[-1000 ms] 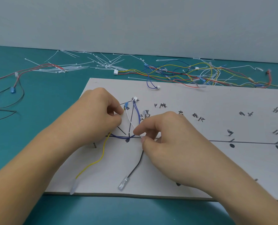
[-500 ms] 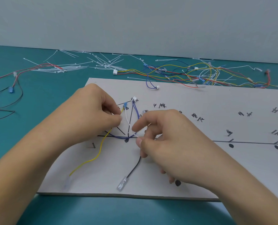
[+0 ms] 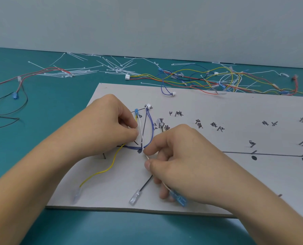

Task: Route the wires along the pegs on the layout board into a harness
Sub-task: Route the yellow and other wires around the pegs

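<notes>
My right hand (image 3: 179,160) pinches the white wire (image 3: 141,137) between thumb and forefinger, at four o'clock of my left hand (image 3: 110,128), whose curled fingertips close where the white and yellow wire (image 3: 112,165) pass; which it grips I cannot tell. Both sit at the board (image 3: 218,183)'s nine o'clock end

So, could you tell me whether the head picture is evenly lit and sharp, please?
Head view: soft, even light, no glare, only faint shadows on the board; the clear plug on the yellow wire looks smeared; the table's far edge slants.
</notes>
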